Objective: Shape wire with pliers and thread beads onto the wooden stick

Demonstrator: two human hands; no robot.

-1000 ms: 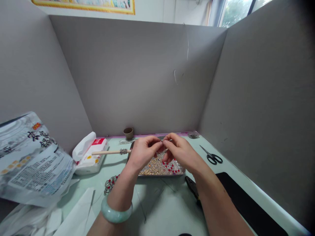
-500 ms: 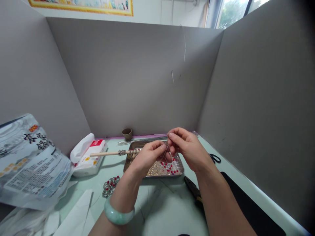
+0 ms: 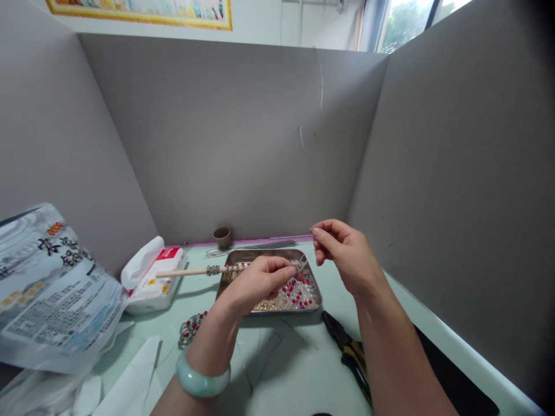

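Note:
Thin silvery wire [image 3: 302, 262] sticks out from the fingertips of my left hand [image 3: 260, 280], which is closed in a pinch over the metal tray [image 3: 286, 312]. Up and to the right of it, my right hand [image 3: 344, 248] is raised with thumb and forefinger pressed together; whatever is between them is too fine to make out. Gold, clear and red beads [image 3: 299, 293] fill the tray below. Behind my left hand lies a wooden stick [image 3: 184, 273] with beaded wire wound round it, its right end hidden.
Black-handled pliers [image 3: 344, 344] lie beside my right forearm. A beaded wire piece [image 3: 189, 330] rests by my left wrist. Tissues [image 3: 156, 286] and a large printed bag [image 3: 56, 294] stand left. Behind the tray are a small brown cup [image 3: 222, 237] and cut wires [image 3: 269, 245].
My right hand has moved away from my left, to the right and slightly up. My left hand keeps its pinch on the wire, a little lower. The pliers show more fully.

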